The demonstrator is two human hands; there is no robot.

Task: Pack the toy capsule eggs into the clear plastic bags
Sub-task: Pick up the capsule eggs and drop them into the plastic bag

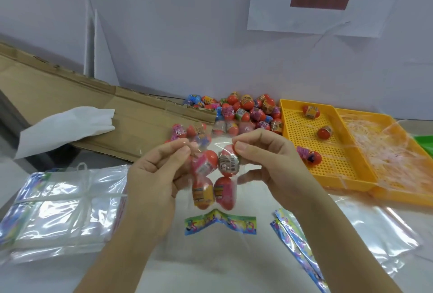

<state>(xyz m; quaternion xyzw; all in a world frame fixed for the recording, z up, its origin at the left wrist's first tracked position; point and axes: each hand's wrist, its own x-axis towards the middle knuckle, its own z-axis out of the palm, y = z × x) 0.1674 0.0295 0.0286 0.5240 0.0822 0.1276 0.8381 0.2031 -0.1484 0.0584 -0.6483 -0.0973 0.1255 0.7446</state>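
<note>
Both hands pinched the open top edge of one clear plastic bag (221, 146), thumb against forefinger on each side. The left hand (159, 170) held the left corner, the right hand (264, 159) the right corner, and the other fingers were loosely curled. The bag hung between them, raised above a white table (210, 264). Four capsule eggs (203, 166) sat inside it in two rows of two, mostly red and pink with printed wrappers. The bag's colourful printed strip (220, 222) lay at its lower end, near the tabletop.

Behind the hands, a pile of loose eggs (246, 110) rested against the wall, touching the left side of a yellow perforated tray (332, 159). Three more eggs lay well apart in that tray. A second yellow tray (398, 189), just beside it on the right, held tangled clear plastic strips.

On the left of the table lay a tied bundle of empty clear bags (58, 210). More flat bags (375, 234) were spread on the right. Flattened cardboard (70, 91) leaned at the back left with a white folded sheet (70, 126) on it. A paper sign (323, 11) hung on the wall.
</note>
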